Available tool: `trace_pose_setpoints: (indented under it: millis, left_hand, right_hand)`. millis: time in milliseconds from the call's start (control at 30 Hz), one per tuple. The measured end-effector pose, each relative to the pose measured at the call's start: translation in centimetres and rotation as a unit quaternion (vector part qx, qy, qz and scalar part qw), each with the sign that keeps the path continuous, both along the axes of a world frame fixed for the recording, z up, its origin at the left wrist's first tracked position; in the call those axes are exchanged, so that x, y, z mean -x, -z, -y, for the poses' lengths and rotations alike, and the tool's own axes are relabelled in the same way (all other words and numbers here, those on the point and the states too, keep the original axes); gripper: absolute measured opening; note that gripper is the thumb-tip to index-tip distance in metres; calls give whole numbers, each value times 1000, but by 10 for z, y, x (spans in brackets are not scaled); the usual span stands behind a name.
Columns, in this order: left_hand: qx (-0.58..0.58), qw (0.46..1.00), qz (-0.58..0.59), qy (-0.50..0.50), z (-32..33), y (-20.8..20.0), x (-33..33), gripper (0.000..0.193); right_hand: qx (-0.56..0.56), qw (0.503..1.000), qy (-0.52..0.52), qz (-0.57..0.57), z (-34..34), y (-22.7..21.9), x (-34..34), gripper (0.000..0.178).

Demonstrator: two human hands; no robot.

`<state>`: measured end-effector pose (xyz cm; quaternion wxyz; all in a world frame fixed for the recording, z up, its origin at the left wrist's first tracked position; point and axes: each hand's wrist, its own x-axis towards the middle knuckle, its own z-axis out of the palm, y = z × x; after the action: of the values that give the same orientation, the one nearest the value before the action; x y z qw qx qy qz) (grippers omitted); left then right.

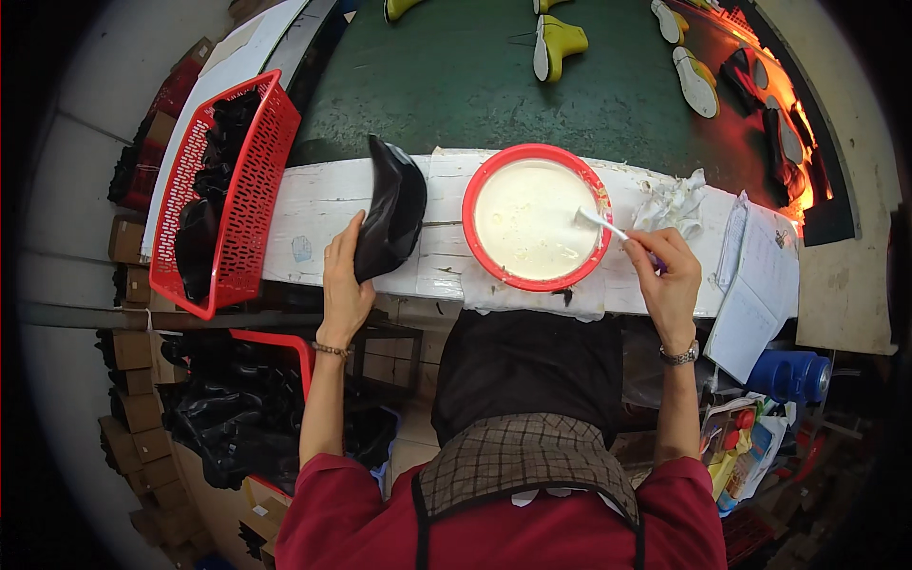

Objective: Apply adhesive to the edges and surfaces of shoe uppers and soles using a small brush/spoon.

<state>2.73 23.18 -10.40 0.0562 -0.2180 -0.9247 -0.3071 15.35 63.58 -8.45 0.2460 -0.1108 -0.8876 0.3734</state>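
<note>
While our left hand point(344, 285) grips the black boot piece point(389, 218) at its 1 o'clock, our right hand point(668, 275) pinches a brush point(608, 226) in the red bowl point(536, 217) at its 10 o'clock.

A red basket point(252, 180) of black pieces, crumpled rag point(671, 201), papers point(760, 285) and yellow-soled boots point(556, 45)

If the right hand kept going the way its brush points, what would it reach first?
The right hand points its brush up-left, tip already in the white liquid; straight on, it would likely meet the red bowl's far rim.
</note>
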Motion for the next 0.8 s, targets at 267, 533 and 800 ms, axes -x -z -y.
trace_pose_setpoints:
  millis: [267,533,800]
  left_hand:
    - [-59,985,-155,41,-55,-34,-37,64]
    - [-76,974,-179,116,-77,-57,-56,62]
    - [-135,962,-182,155,-82,-58,-65,59]
  right_hand:
    - [62,997,-37,-40,17,-24,5,16]
    - [116,980,-110,-115,33,-44,17,18]
    - [48,978,-63,-194,-2,-53,40,18]
